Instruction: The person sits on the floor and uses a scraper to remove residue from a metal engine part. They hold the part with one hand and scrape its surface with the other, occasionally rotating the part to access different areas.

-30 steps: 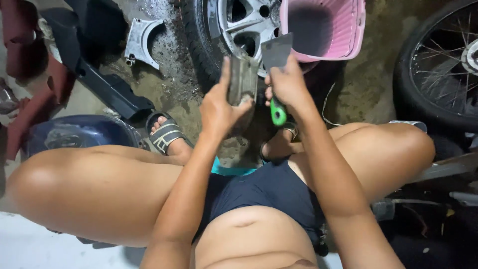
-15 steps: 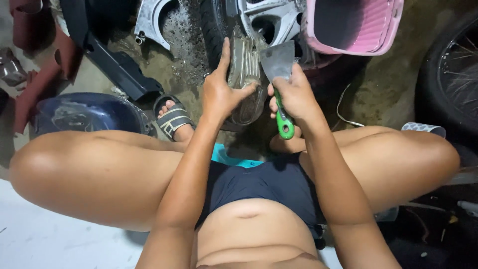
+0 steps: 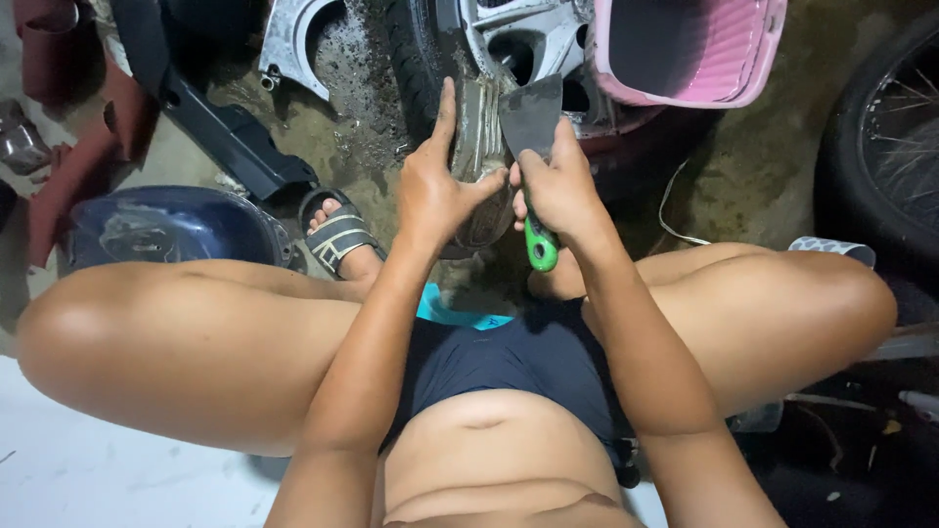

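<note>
I sit low with my knees spread, looking down at both hands. My left hand (image 3: 436,186) grips a dirty, grey, curved metal part (image 3: 481,147) and holds it upright in front of me. My right hand (image 3: 559,186) is closed around the green handle of a scraper (image 3: 533,127). Its wide dark blade lies against the right side of the part, just above my fingers. The green handle end sticks out below my fist. Both hands touch each other at the thumbs.
A motorcycle wheel with a silver cast rim (image 3: 509,34) stands just behind the hands. A pink plastic basket (image 3: 690,49) sits to its right, a spoked wheel (image 3: 890,147) at far right. A dark blue panel (image 3: 166,230), black and grey panels (image 3: 235,127) lie left. My sandalled foot (image 3: 337,235) rests on the dirty floor.
The view has shifted slightly; both hands stay on the part and scraper, and the blade sits a little higher along the part's right side than before.
</note>
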